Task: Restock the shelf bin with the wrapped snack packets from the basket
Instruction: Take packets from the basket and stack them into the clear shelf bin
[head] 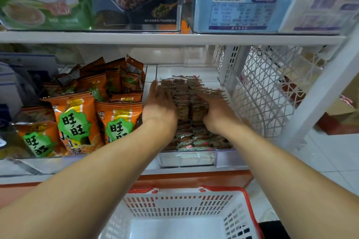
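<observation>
A clear plastic shelf bin [229,158] on the middle shelf holds several rows of small brown wrapped snack packets [184,91]. My left hand [159,103] lies flat against the left side of the packet stack, fingers straight and pointing into the shelf. My right hand [215,110] presses on the right side of the stack, its fingers curled over the packets. Both hands squeeze the rows between them. Below, the white basket [174,207] with a red rim shows a bare white bottom, with no packets visible in it.
Orange snack bags [77,122] fill the neighbouring bin on the left. A white wire mesh panel [262,87] closes the shelf's right end. Above, another shelf carries clear bins of boxed goods [244,6]. White floor tiles [330,151] lie to the right.
</observation>
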Available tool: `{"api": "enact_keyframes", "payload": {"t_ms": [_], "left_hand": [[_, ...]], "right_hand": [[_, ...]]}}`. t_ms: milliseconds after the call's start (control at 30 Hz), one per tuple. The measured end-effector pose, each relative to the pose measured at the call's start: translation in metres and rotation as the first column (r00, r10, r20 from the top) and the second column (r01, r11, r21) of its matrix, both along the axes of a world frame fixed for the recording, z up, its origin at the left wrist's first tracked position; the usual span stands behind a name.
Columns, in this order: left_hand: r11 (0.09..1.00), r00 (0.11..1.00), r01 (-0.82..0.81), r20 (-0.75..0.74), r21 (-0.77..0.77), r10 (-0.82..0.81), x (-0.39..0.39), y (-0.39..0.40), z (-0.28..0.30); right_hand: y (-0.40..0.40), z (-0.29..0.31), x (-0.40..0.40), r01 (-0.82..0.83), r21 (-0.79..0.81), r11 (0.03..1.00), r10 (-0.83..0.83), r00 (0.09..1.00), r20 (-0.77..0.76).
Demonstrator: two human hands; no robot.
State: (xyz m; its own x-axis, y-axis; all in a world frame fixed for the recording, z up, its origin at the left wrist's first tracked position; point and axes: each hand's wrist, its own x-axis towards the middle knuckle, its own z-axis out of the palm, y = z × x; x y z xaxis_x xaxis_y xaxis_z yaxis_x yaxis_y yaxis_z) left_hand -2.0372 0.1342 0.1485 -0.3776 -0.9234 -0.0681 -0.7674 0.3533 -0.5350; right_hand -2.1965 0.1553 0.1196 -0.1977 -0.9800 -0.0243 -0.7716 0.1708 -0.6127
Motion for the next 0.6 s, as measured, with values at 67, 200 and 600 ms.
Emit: {"api": "enact_keyframes", "payload": {"t_ms": [67, 200, 600], "left_hand": [[1.000, 1.000, -0.012, -0.007, 0.023, 0.012, -0.001, 0.001, 0.002], [0.998, 0.998, -0.033, -0.048, 0.055, 0.035, 0.002, 0.001, -0.001], [0.995, 0.992, -0.056, 0.114, 0.078, 0.047, -0.004, 0.001, -0.005]], "right_hand": [[0.000, -0.001, 0.003, -0.007, -0.012, 1.000, 0.006, 0.999, -0.033], [0.000, 0.000, 0.009, -0.055, 0.009, 0.998, 0.056, 0.996, -0.064], [-0.004, -0.007, 0.013, -0.093, -0.010, 0.996, 0.093, 0.995, -0.045]]}}
